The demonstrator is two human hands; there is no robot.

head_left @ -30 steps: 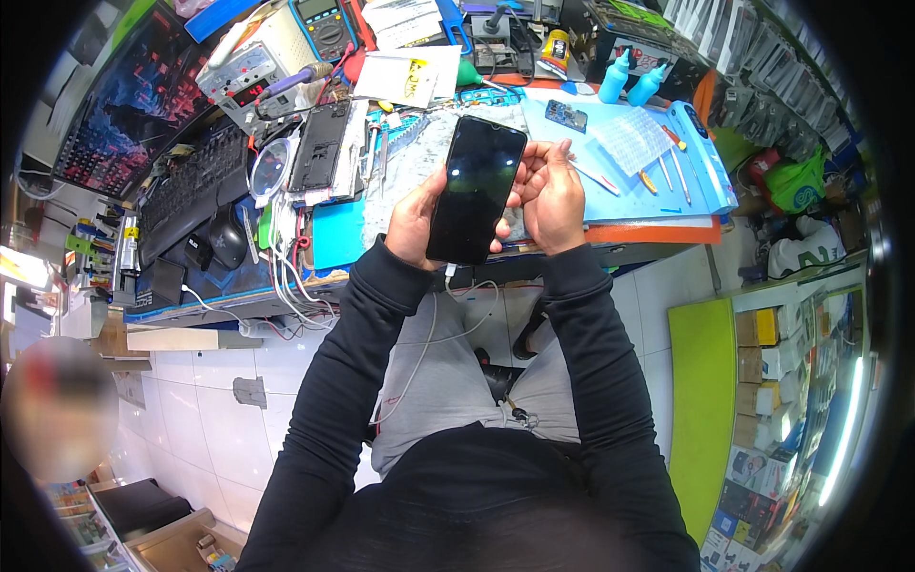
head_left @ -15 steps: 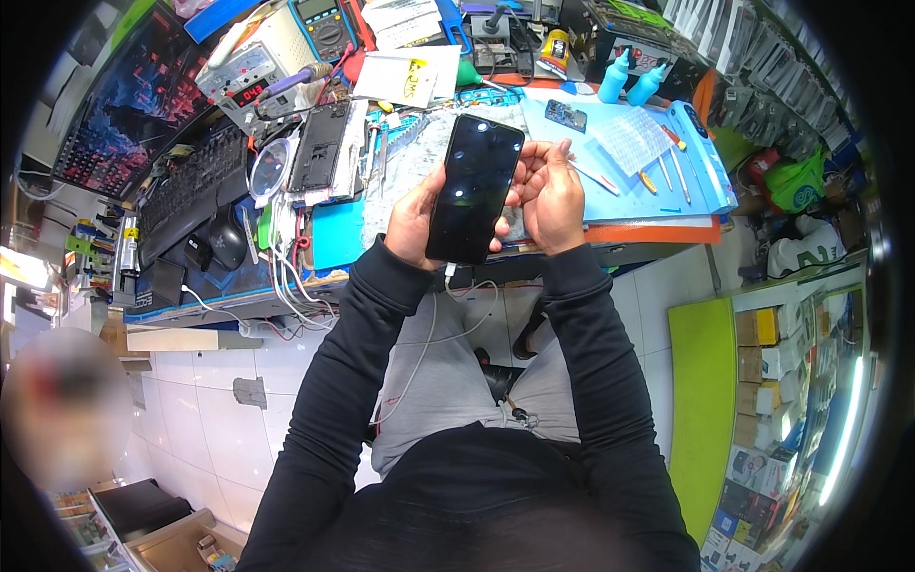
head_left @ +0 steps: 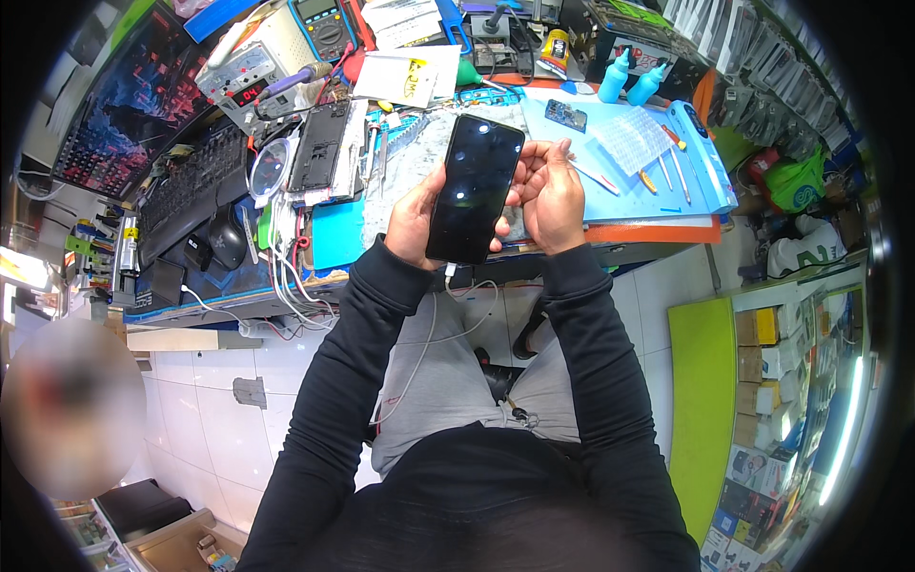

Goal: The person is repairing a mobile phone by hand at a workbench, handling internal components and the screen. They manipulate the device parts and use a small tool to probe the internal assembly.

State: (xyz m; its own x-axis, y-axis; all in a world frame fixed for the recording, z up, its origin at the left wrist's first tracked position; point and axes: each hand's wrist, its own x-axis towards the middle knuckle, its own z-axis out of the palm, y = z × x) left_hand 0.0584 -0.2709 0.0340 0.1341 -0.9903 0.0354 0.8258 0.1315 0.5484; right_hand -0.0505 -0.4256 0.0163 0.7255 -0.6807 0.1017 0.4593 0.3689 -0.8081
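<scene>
My left hand (head_left: 411, 214) grips a black smartphone (head_left: 472, 186), its screen dark with small reflections and its fingertips showing past the right edge. My right hand (head_left: 551, 200) is beside that edge with curled fingers and raised thumb; what it holds, if anything, is hidden. A white cable's plug (head_left: 450, 271) is at the phone's bottom end. Behind the phone lie a pale grey work mat (head_left: 400, 172) and a light blue mat (head_left: 600, 200) bearing a small circuit board (head_left: 565, 114), a translucent grid sheet (head_left: 632, 138) and several slim tools.
At left are a monitor (head_left: 114, 114), keyboard (head_left: 191, 186), mouse (head_left: 227, 240) and tangled cables. An opened phone body (head_left: 324, 143), multimeter (head_left: 324, 29) and blue bottles (head_left: 615, 81) crowd the bench. A glass display case (head_left: 782, 400) stands lower right; a blurred person (head_left: 71, 405) is at lower left.
My hands and the phone have stayed almost still. The reflections on the screen have shifted a little, and the blurred person at the left has moved slightly toward the right.
</scene>
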